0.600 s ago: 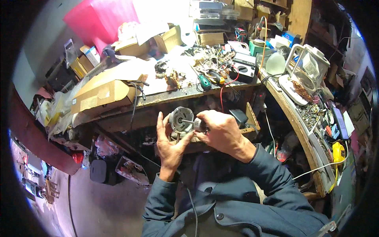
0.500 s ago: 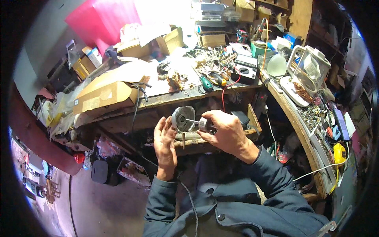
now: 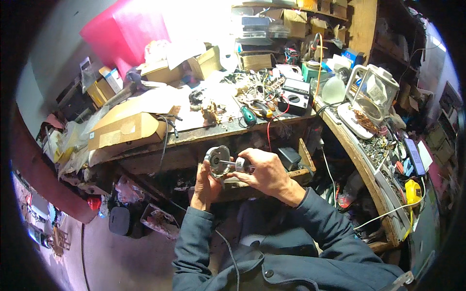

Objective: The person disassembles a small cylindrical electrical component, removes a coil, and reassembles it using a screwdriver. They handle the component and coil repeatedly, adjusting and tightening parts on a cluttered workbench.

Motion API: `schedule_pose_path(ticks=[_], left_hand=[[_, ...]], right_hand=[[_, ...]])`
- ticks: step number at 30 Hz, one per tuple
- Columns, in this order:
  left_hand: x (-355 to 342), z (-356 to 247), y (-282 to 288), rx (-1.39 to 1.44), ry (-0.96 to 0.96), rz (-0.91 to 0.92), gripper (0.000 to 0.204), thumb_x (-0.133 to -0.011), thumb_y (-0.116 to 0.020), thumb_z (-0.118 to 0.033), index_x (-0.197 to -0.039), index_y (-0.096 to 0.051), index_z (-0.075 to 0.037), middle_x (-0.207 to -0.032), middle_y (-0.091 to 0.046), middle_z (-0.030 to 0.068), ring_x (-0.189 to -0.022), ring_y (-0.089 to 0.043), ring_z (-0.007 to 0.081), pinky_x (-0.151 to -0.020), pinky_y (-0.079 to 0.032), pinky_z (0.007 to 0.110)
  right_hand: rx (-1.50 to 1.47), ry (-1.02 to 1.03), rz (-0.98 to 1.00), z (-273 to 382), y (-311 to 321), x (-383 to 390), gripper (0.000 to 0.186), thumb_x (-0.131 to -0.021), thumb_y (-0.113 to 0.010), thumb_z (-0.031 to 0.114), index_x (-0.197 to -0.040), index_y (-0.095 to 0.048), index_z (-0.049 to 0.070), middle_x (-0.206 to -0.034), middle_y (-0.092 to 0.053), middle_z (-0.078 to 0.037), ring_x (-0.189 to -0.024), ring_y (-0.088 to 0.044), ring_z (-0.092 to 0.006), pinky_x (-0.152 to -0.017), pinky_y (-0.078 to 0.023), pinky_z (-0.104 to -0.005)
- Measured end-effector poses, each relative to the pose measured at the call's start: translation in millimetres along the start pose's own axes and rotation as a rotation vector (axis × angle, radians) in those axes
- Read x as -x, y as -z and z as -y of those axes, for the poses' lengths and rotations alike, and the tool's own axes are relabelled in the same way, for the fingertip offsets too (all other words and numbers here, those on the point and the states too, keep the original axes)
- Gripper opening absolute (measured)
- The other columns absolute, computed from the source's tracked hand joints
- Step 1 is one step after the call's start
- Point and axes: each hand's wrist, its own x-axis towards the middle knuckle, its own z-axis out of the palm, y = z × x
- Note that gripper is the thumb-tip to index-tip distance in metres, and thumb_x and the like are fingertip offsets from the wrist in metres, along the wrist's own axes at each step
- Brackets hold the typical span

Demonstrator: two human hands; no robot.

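Observation:
A round silver metal housing (image 3: 216, 154) rests upright in my left hand (image 3: 206, 184), whose fingers are wrapped behind its rim. My right hand (image 3: 266, 173), just to the right, pinches a short grey cylindrical metal part (image 3: 241, 165) with a thin shaft (image 3: 226, 163) that reaches into the middle of the housing. Both hands are in front of the cluttered workbench (image 3: 187, 132). Whether the shaft is seated in the housing I cannot tell.
On the bench lie a cardboard box (image 3: 124, 131), a green-handled tool (image 3: 248, 115), a meter (image 3: 294, 96) and loose metal parts. The curved right-hand worktop (image 3: 359, 165) holds a clear appliance (image 3: 378, 89) and a yellow tape measure (image 3: 413, 193). A dark bin (image 3: 119, 221) stands below left.
My left fingers loosened beside the housing half a second ago and now close round it again. Hands and housing sit lower in the picture. The bench has shifted down slightly with the view.

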Motion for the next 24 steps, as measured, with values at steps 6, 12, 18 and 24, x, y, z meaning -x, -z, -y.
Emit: schedule_pose_path(ticks=[6,12,18,24], left_hand=[[-17,-1,8,-0.033,0.033,0.055,0.075,-0.092,-0.069,-0.057,-0.139,-0.052,-0.001,-0.125,-0.067,0.0206,-0.108,-0.071,0.0309,-0.089,-0.061,0.046],[-14,-3,10,0.048,0.057,0.06,0.066,-0.094,-0.067,-0.055,-0.14,-0.053,-0.009,-0.133,-0.064,0.0095,-0.118,-0.065,0.0261,-0.097,-0.056,0.048],[-15,9,13,0.024,-0.008,0.043,0.064,-0.096,-0.065,-0.051,-0.141,-0.052,-0.008,-0.134,-0.063,0.008,-0.122,-0.062,0.023,-0.107,-0.049,0.041],[-19,5,7,0.156,-0.039,-0.204,0.055,-0.097,-0.062,-0.054,-0.13,-0.061,-0.01,-0.118,-0.07,0.0049,-0.106,-0.068,0.0202,-0.096,-0.056,0.04]], right_hand=[[-0.166,-0.146,0.06,-10,5,-19,0.044,-0.074,-0.087,0.033,-0.095,-0.066,0.001,-0.079,-0.067,-0.016,-0.072,-0.069,-0.0348,-0.066,-0.055,-0.0409],[0.07,0.076,0.036,-10,-13,-18,0.042,-0.077,-0.085,0.03,-0.1,-0.061,0.003,-0.08,-0.065,-0.017,-0.076,-0.068,-0.0358,-0.068,-0.055,-0.0432],[0.031,0.015,0.082,-16,-31,-23,0.045,-0.079,-0.084,0.031,-0.098,-0.057,0.001,-0.083,-0.066,-0.02,-0.077,-0.069,-0.0382,-0.067,-0.055,-0.0441],[0.006,-0.045,0.285,-12,-37,-49,0.047,-0.088,-0.074,0.043,-0.105,-0.06,0.001,-0.09,-0.07,-0.021,-0.086,-0.069,-0.0414,-0.073,-0.056,-0.0472]])
